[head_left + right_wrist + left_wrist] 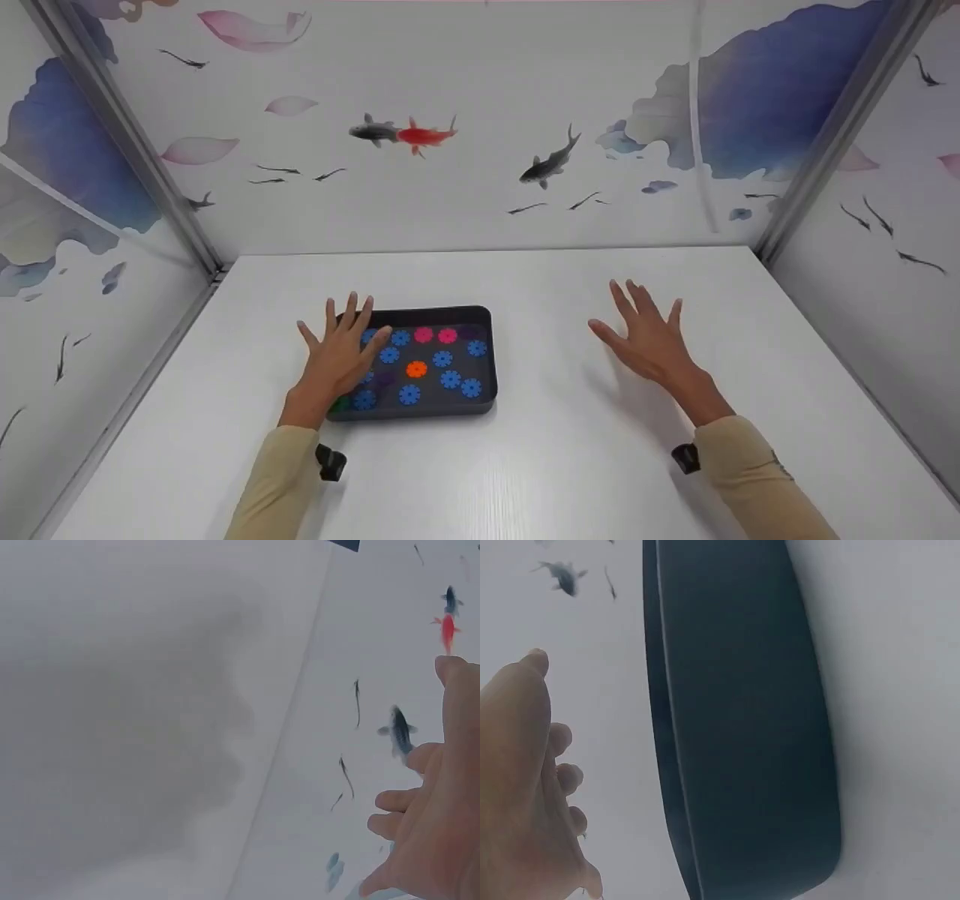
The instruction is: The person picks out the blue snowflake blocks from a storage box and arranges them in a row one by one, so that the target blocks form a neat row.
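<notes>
A dark rectangular tray (431, 411) stands on the white table, left of the middle. Flat notched discs lie inside it: several blue discs (409, 394), an orange disc (416, 369), pink discs (424, 334), and dark purple and green ones. My left hand (337, 360) hovers above the tray's left side, fingers spread, hiding some discs. The left wrist view shows the tray's outer wall (750, 720) apart from this hand (517, 787), which holds nothing. Over the table to the right, my right hand (649, 341) is raised with straight, spread fingers; it is empty in the right wrist view too.
White panels painted with fish (547, 161), petals and blue leaves rise at the back and both sides of the table (555, 465). Metal posts (847, 127) stand at the back corners. A small black device (686, 458) sits at each wrist.
</notes>
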`<state>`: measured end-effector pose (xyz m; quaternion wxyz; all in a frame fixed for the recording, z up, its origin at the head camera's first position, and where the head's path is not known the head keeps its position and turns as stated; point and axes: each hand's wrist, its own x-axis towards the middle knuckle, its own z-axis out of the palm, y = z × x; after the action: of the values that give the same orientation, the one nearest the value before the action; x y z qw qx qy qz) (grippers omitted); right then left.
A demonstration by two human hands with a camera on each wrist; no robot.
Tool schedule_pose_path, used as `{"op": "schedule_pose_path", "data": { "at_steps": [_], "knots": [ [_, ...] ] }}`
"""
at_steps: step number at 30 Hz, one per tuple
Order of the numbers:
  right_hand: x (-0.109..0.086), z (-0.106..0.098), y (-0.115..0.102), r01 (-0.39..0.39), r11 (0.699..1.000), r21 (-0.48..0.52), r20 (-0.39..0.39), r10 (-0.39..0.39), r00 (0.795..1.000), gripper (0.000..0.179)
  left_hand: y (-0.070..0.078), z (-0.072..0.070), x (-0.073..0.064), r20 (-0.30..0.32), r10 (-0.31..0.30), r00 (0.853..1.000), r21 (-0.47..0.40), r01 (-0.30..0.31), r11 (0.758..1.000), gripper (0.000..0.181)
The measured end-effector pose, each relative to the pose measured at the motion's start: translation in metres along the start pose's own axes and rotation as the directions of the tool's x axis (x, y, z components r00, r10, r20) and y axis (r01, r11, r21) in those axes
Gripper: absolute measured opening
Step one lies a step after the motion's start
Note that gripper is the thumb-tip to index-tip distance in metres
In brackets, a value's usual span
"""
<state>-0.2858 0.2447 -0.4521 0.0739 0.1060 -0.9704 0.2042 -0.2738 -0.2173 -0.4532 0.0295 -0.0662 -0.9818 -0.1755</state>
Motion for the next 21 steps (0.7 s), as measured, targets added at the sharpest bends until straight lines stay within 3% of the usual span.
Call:
{"op": "schedule_pose_path", "data": {
  "at_steps": [6,11,14,21],
  "knots": [
    [0.000,0.000,-0.026,0.041,0.994,0.105,-0.019,-0.039,0.999,0.082,0.004,-0.011,-0.009,0.004,-0.031,0.999,-0.128,0.032,0.991,0.074],
    [0.002,0.005,-0.048,0.078,0.979,0.187,-0.025,-0.074,0.997,0.083,0.007,-0.023,-0.017,-0.029,-0.048,0.998,-0.264,0.039,0.964,0.070],
    [0.002,0.009,-0.061,0.088,0.967,0.238,-0.016,-0.086,0.996,0.085,0.005,-0.029,-0.023,-0.046,-0.071,0.996,-0.381,0.048,0.923,0.067],
    [0.001,0.025,-0.090,0.067,0.917,0.393,0.007,-0.076,0.997,0.078,-0.006,-0.033,-0.040,-0.077,-0.112,0.991,-0.601,0.043,0.798,0.062]
  ]
}}
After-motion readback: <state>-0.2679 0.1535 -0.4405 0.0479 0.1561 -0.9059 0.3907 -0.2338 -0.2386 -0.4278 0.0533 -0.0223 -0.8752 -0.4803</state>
